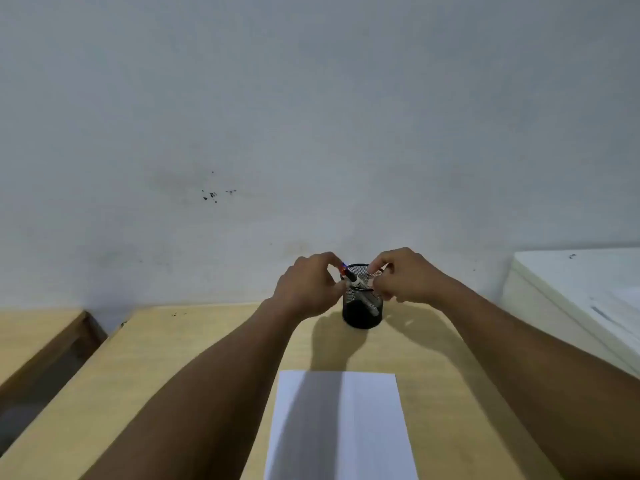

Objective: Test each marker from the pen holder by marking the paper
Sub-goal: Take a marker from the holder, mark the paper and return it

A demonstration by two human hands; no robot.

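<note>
A black mesh pen holder [362,313] stands at the far edge of the wooden desk [180,358], close to the wall. A marker [352,276] with a black body and a red and blue end leans out of it toward the left. My left hand [308,289] pinches that marker's upper end. My right hand [403,277] is at the holder's right rim, fingers curled around it; whether it grips the rim or something inside is hidden. A white sheet of paper [367,424] lies on the desk in front of me, partly shaded by my left arm.
A grey wall [311,133] rises right behind the holder. A second wooden desk [34,337] sits to the left across a gap. A white cabinet or box [581,292] stands at the right edge.
</note>
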